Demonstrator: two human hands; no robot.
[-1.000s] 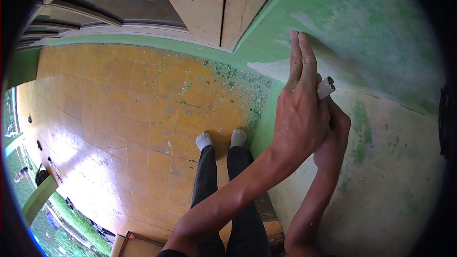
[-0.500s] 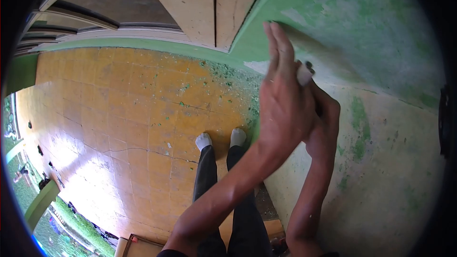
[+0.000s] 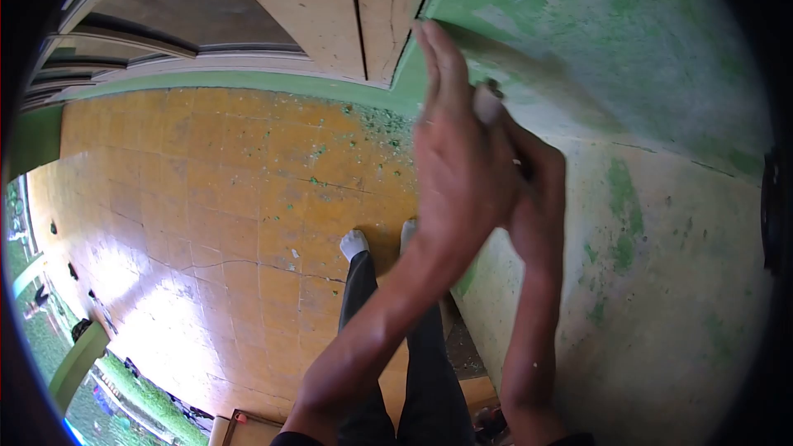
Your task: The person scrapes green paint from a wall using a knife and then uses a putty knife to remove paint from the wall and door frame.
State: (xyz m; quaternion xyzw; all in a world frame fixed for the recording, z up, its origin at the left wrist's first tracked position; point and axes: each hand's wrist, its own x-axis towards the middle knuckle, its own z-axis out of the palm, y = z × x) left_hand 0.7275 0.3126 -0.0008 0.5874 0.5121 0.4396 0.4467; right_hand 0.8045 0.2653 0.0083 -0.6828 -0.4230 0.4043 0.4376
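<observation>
My left hand [image 3: 464, 161] is raised near the wall, its back toward me and at least two long fingers stretched upward. It overlaps my right hand [image 3: 533, 186], whose fingers are bent and largely hidden behind it. Between the hands sticks out the pale, rounded end of a tool [image 3: 487, 106] with a dark tip. The rest of that tool is covered, so I cannot make out its kind. Around the hands, the wall [image 3: 652, 231] has worn green paint and bare whitish patches.
Green paint flakes [image 3: 384, 125] lie scattered on the orange tiled floor [image 3: 223, 173] along the wall's foot. A wooden door panel [image 3: 330, 8] and a glass pane [image 3: 198, 4] stand ahead. My white-socked foot [image 3: 353, 242] is below. Grass [image 3: 149, 396] shows at lower left.
Both hands, with the pale-ended tool, have moved left and slightly up across the view, toward the door's edge. The camera view has shifted only slightly.
</observation>
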